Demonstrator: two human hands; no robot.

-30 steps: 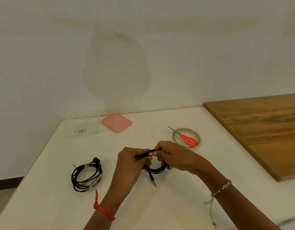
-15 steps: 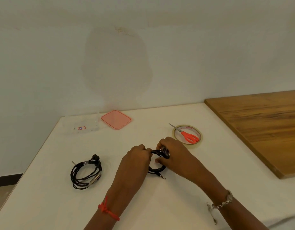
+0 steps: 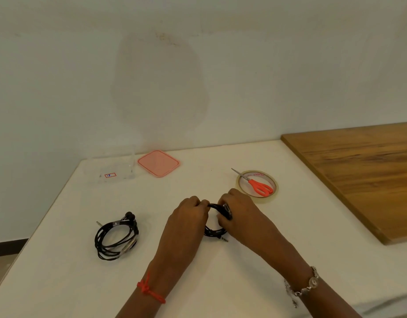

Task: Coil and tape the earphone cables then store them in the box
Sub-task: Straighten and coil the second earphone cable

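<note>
now pinching a black earphone coil (image 3: pixel 217 208), mostly hidden, with curled fingers (image 3: pixel 198 201) of left hand (image 3: pixel 188 220) and right hand (image 3: pixel 242 218) at table (image 3: pixel 220 283) centre, near second coil (image 3: pixel 116 237), scissors (image 3: pixel 259 185) on tape (image 3: pixel 272 198), lid (image 3: pixel 158 163), clear box (image 3: pixel 116 168).

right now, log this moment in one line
left hand, right hand: grip earphone coil | second coil: on table | scissors: on tape roll

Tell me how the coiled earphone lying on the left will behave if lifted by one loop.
Probably floppy: the coiled earphone is thin cable, so loops would sag. It looks light. The shiny wraps on two sides likely keep it from unravelling.
</note>
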